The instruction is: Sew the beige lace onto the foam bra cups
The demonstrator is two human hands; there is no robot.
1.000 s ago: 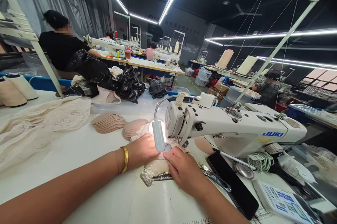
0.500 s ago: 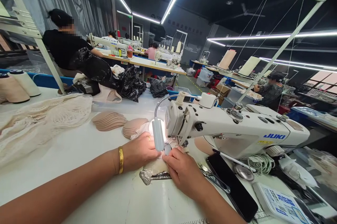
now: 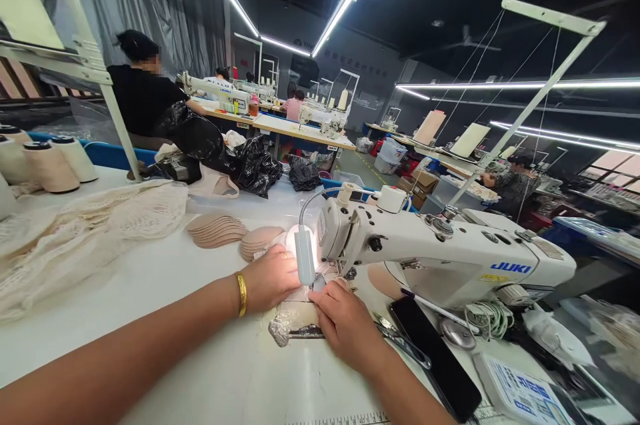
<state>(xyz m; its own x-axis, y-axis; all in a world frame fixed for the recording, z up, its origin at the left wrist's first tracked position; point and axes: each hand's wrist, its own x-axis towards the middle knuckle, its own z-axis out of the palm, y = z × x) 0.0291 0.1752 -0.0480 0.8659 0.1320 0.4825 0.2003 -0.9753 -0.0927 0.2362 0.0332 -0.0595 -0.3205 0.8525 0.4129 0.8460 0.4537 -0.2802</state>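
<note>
Under the sewing machine's needle area, my left hand [image 3: 274,280] presses its closed fingers on a pale lace fabric piece [image 3: 261,254], most of it hidden by the hand and the lamp. My right hand [image 3: 345,318] is pinched at the front of the presser foot, on the same pale fabric as far as I can see. The white sewing machine [image 3: 435,248] stands just beyond both hands. A small lit lamp [image 3: 305,257] on a bendy neck hangs between them and covers part of the work. Beige cup pads [image 3: 216,230] lie stacked beyond my left hand.
Lace fabric [image 3: 125,218] spreads over the left of the table. Right of my right hand lie thread snips [image 3: 405,343], a black phone [image 3: 435,358] and a white box [image 3: 520,385]. Thread cones [image 3: 53,165] stand at far left. Co-workers sit at other machines behind.
The whole view has shifted slightly to the right and tilted. Both hands stay at the needle area; my left hand has drawn a little closer to the lamp.
</note>
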